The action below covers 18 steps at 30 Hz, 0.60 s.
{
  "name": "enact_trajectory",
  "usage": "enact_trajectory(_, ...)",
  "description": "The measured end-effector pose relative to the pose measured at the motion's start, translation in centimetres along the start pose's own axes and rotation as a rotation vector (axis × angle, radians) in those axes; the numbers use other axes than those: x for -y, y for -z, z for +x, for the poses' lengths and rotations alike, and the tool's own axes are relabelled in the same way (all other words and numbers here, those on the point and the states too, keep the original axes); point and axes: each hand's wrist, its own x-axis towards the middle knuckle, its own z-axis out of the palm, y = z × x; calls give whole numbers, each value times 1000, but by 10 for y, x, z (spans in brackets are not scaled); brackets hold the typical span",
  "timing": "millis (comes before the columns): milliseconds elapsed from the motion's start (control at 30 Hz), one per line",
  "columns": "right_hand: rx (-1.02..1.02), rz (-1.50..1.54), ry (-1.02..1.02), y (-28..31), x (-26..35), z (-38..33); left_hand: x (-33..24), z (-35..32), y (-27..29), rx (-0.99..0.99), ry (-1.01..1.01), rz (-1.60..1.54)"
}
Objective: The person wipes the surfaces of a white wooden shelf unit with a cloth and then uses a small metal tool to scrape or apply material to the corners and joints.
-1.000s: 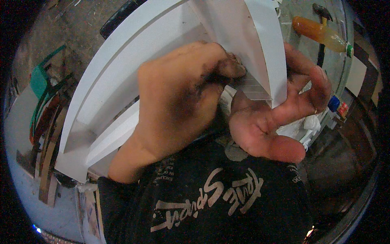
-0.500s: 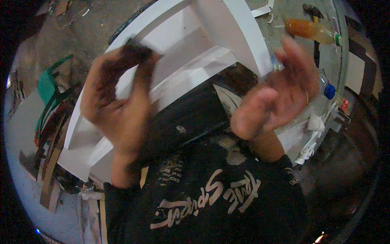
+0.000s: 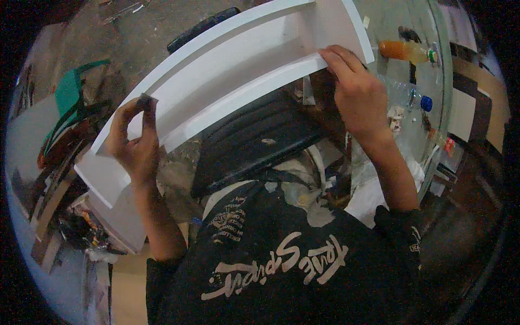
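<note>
Hands — left hand (image 3: 132, 143) pinching dark block (image 3: 144, 102) | right hand (image 3: 357, 95) gripping white frame (image 3: 216, 70) edge

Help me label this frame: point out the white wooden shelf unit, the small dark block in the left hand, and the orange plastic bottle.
White wooden shelf unit (image 3: 227, 70): head view, inner back panel.
Small dark block (image 3: 145, 103): head view, top end above left hand fingers.
Orange plastic bottle (image 3: 403, 50): head view, mid body.

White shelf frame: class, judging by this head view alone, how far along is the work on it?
Done: the white wooden shelf frame looks assembled and evenly white. In hand: the right hand grips its near board, and the left hand pinches a small dark pad against the frame's left part. Left: cannot tell; no unfinished patches are clear.
</note>
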Motion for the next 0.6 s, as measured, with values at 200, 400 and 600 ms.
enact_trajectory(200, -2, -78, 9, 3, 8, 4, 12, -10, 9, 10, -64, 46)
enact_trajectory(400, 63, -279, 119, 11, 13, 11, 14, -5, 6, 16, -94, -52)
enact_trajectory(600, 127, -448, 261, 20, 31, 20, 19, -5, 8, 23, -66, -155)
